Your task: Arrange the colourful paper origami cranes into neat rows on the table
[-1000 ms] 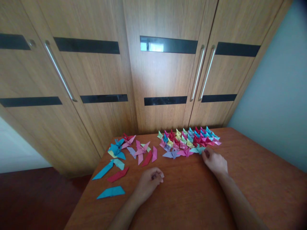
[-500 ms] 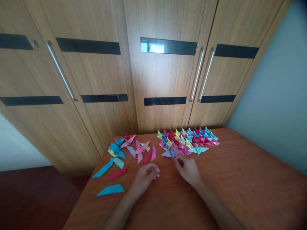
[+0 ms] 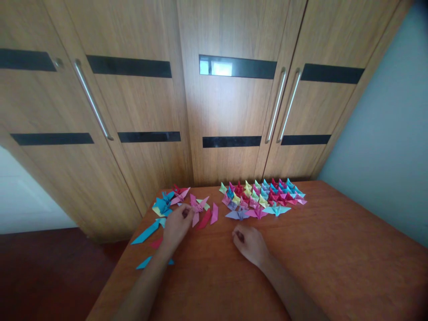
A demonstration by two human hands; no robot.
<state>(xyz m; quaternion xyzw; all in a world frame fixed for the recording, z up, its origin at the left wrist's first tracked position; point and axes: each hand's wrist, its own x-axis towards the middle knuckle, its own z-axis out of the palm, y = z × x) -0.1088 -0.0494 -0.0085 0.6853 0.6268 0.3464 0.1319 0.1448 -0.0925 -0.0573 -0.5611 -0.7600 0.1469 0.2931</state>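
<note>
My left hand (image 3: 176,225) reaches forward over the loose folded paper pieces (image 3: 197,207) at the table's left back. Its fingertips touch a lavender piece beside a pink one; whether it grips it I cannot tell. My right hand (image 3: 250,243) rests on the wooden table (image 3: 327,249) with its fingers curled, a little in front of the purple crane (image 3: 238,215). Several folded paper cranes (image 3: 264,194) in pink, red, yellow and blue stand in neat rows at the back middle.
Long blue and red folded strips (image 3: 146,232) lie near the table's left edge, partly under my left forearm. Wooden wardrobe doors (image 3: 230,98) with metal handles stand right behind the table. A pale wall (image 3: 384,147) is on the right.
My left hand has moved forward and left onto the loose paper pieces. My right hand has drawn back left from the crane rows toward the table's middle.
</note>
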